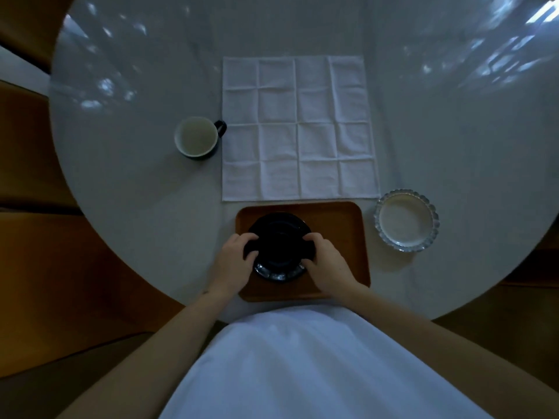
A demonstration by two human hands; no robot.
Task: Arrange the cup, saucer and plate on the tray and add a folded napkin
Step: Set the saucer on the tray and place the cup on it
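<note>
A black saucer [279,237] sits on the left half of the brown wooden tray [335,219] at the table's near edge. My left hand [234,258] grips the saucer's left rim and my right hand [328,261] grips its right rim. A cup [196,137], dark outside and pale inside with a black handle, stands on the table to the far left of the tray. A white napkin [298,128] lies unfolded and flat just beyond the tray. A white plate with a scalloped glassy rim [406,220] rests on the table right of the tray.
The round grey table [121,192] shows window reflections at its far left and far right. Wooden floor or seating surrounds it. My white garment fills the bottom of the view.
</note>
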